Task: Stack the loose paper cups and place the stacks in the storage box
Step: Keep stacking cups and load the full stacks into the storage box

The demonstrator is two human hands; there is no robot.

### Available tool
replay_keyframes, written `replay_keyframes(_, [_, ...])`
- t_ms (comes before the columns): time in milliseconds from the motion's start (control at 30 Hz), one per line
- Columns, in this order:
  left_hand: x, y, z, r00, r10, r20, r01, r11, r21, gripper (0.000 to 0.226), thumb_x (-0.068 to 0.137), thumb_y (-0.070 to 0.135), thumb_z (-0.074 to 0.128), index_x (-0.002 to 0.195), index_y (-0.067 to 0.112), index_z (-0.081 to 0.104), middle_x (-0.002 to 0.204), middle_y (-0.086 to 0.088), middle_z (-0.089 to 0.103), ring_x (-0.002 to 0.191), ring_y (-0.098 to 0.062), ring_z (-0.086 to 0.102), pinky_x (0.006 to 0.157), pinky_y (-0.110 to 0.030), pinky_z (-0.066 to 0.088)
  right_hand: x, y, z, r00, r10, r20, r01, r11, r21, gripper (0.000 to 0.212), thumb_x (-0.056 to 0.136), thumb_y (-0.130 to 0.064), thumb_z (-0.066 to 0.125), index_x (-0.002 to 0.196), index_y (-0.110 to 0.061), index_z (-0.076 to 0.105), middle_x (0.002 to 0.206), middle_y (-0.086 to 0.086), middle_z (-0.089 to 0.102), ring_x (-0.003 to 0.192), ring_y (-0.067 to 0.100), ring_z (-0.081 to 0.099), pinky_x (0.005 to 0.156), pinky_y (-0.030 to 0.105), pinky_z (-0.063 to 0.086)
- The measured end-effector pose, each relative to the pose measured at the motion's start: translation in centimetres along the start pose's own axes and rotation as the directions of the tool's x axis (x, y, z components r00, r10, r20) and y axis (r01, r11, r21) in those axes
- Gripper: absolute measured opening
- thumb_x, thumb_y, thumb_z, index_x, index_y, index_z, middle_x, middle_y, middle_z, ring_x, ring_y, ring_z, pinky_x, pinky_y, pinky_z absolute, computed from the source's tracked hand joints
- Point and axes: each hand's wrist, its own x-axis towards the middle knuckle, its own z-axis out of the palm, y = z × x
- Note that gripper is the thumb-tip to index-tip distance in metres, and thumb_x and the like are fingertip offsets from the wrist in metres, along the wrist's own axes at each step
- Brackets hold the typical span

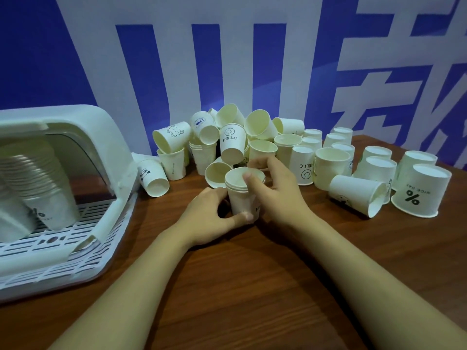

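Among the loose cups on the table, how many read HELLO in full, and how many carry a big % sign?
HELLO cups: 2
% cup: 1
Total: 3

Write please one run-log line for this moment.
left hand: grips small cup stack | right hand: grips stack rim | storage box: open, holds stacks | loose cups: many remain

Two bare forearms reach into the picture from the bottom edge, with no sleeve, watch, ring or band showing on either. The left hand and the right hand wear no gloves, and the nails that show are short and unpainted
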Motion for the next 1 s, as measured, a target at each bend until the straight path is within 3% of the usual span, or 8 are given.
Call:
replay_keyframes(100, [0.0, 0.0, 0.0, 1.000, -0.006, -0.005, 0.006, 1.000, 0.012, 0.066, 0.072, 0.083, 0.062, 0.125, 0.043, 0.062, 0.119, 0.020, 0.066, 0.106, -0.006, 0.055, 0.095, -0.042, 0.051, 0.3, 0.5, -0.4, 1.000, -0.026, 0.015, 0.026, 1.000, 0.008, 0.040, 0.090, -0.052, 0.057, 0.115, -0.022, 0.065, 0.115, -0.007, 0.066, 0.107, 0.006, 0.062, 0.087, 0.028, 0.051])
replay_keyframes(200, [-0.2, 0.1, 0.0, 1.000, -0.013, 0.000, 0.013, 1.000, 0.025, 0.067, 0.072, 0.084, 0.059, 0.125, 0.043, 0.062, 0.116, 0.021, 0.066, 0.102, 0.000, 0.052, 0.091, -0.039, 0.050, 1.0, 1.3, -1.7, 0.982, -0.028, -0.186, 0.005, 0.992, -0.126, 0.027, 0.095, -0.044, 0.056, 0.108, -0.022, 0.065, 0.113, -0.004, 0.064, 0.106, 0.010, 0.059, 0.093, 0.035, 0.048])
replay_keyframes(300, [-0.3, 0.3, -0.1, 1.000, -0.017, 0.007, 0.017, 0.999, 0.029, 0.063, 0.072, 0.084, 0.058, 0.121, 0.045, 0.062, 0.113, 0.023, 0.064, 0.102, 0.002, 0.052, 0.088, -0.033, 0.048, 1.8, 2.4, -3.6, 0.960, 0.042, -0.276, -0.212, 0.752, -0.624, 0.035, 0.094, -0.038, 0.058, 0.123, -0.018, 0.062, 0.146, 0.003, 0.052, 0.131, 0.030, 0.042, 0.105, 0.049, 0.034])
replay_keyframes(433, [-0.2, 0.3, -0.1, 1.000, -0.019, 0.006, 0.019, 1.000, 0.010, 0.052, 0.072, 0.081, 0.060, 0.113, 0.048, 0.062, 0.105, 0.026, 0.063, 0.100, 0.002, 0.053, 0.082, -0.030, 0.046, 2.0, 3.0, -4.8, 0.923, 0.226, -0.312, -0.385, 0.557, -0.736, 0.068, 0.089, -0.027, 0.063, 0.151, -0.018, 0.038, 0.166, 0.009, 0.023, 0.143, 0.037, 0.025, 0.110, 0.051, 0.027])
replay_keyframes(600, [-0.2, 0.1, 0.0, 1.000, -0.028, 0.009, 0.028, 0.999, 0.020, 0.059, 0.071, 0.084, 0.058, 0.116, 0.047, 0.062, 0.106, 0.024, 0.063, 0.098, 0.004, 0.051, 0.078, -0.028, 0.042, 2.1, 2.9, -5.3, 0.898, 0.075, -0.433, -0.389, 0.594, -0.704, 0.058, 0.091, -0.014, 0.065, 0.146, -0.017, 0.047, 0.141, 0.009, 0.050, 0.128, 0.034, 0.031, 0.102, 0.047, 0.031])
replay_keyframes(733, [-0.2, 0.3, -0.1, 0.999, -0.031, 0.010, 0.030, 0.999, 0.026, 0.058, 0.070, 0.084, 0.057, 0.116, 0.048, 0.060, 0.104, 0.024, 0.062, 0.097, 0.004, 0.050, 0.076, -0.027, 0.040, 2.2, 2.4, -4.8, 0.906, -0.101, -0.411, -0.201, 0.753, -0.627, 0.021, 0.094, -0.018, 0.065, 0.113, -0.022, 0.074, 0.122, 0.002, 0.058, 0.127, 0.032, 0.030, 0.099, 0.048, 0.026])
replay_keyframes(833, [-0.2, 0.4, -0.1, 1.000, -0.027, 0.012, 0.026, 0.999, 0.031, 0.059, 0.071, 0.084, 0.057, 0.118, 0.048, 0.060, 0.106, 0.023, 0.062, 0.098, 0.003, 0.050, 0.077, -0.027, 0.041, 2.3, 2.4, -4.2, 0.916, -0.142, -0.375, -0.077, 0.855, -0.513, 0.011, 0.090, -0.016, 0.073, 0.100, -0.020, 0.075, 0.129, 0.005, 0.055, 0.136, 0.036, 0.034, 0.102, 0.054, 0.036])
replay_keyframes(1000, [-0.2, 0.2, -0.1, 1.000, -0.027, 0.011, 0.027, 0.999, 0.039, 0.062, 0.071, 0.084, 0.057, 0.119, 0.045, 0.062, 0.108, 0.020, 0.064, 0.097, 0.002, 0.051, 0.079, -0.029, 0.044, 2.3, 2.1, -5.1, 0.956, 0.096, -0.278, -0.221, 0.858, -0.464, 0.085, 0.074, -0.026, 0.086, 0.146, -0.017, 0.041, 0.164, 0.014, 0.019, 0.151, 0.037, 0.021, 0.114, 0.049, 0.036])
